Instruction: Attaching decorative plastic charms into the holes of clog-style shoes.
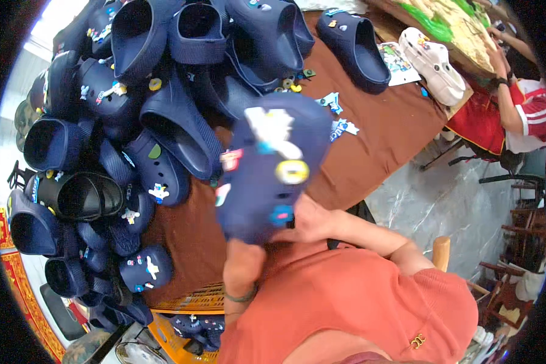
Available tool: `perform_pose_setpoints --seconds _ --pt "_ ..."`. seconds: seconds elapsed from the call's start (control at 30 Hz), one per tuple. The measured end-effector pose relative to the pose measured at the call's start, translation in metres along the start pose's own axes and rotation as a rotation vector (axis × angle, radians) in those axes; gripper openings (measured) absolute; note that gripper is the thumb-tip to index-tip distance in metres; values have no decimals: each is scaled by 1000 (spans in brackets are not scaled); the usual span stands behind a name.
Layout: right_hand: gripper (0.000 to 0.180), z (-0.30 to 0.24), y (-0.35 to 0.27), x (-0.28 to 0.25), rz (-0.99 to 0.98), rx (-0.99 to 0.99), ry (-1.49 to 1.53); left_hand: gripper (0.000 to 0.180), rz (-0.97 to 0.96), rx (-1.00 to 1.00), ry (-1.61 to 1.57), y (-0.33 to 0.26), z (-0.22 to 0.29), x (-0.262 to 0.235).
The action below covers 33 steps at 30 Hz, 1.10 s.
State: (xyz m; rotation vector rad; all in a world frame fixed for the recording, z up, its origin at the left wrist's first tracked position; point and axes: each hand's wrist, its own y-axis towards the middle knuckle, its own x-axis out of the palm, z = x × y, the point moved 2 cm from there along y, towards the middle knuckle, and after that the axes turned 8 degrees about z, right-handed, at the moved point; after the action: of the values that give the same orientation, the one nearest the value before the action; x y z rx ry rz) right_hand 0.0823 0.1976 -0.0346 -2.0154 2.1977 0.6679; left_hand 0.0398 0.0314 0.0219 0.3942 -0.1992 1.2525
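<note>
I hold a navy blue clog [273,170] up close in front of me, its top facing the camera and studded with several small coloured charms. My left hand [244,262] grips its near end from below. My right hand [312,219] holds its right side from underneath. Both hands are partly hidden behind the shoe. Beyond it lies a big heap of navy clogs [139,121] with charms on the brown table [376,139].
A single navy clog [355,48] and a cream clog [434,64] lie at the table's far right, with loose charms [340,118] and a printed card [397,60]. Another person in red [515,115] sits at the far right. A yellow crate [176,340] stands below.
</note>
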Motion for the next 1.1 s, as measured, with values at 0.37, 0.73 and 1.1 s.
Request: perform_pose_setpoints --seconds 0.37,0.73,1.1 --pt "52 -8 -13 -18 51 -208 -155 45 -703 -404 47 10 -18 45" --pt "39 22 27 -142 908 214 621 39 -480 174 432 38 -19 40" --pt "45 104 135 -289 1039 -25 -469 29 -538 172 725 23 -76 31"
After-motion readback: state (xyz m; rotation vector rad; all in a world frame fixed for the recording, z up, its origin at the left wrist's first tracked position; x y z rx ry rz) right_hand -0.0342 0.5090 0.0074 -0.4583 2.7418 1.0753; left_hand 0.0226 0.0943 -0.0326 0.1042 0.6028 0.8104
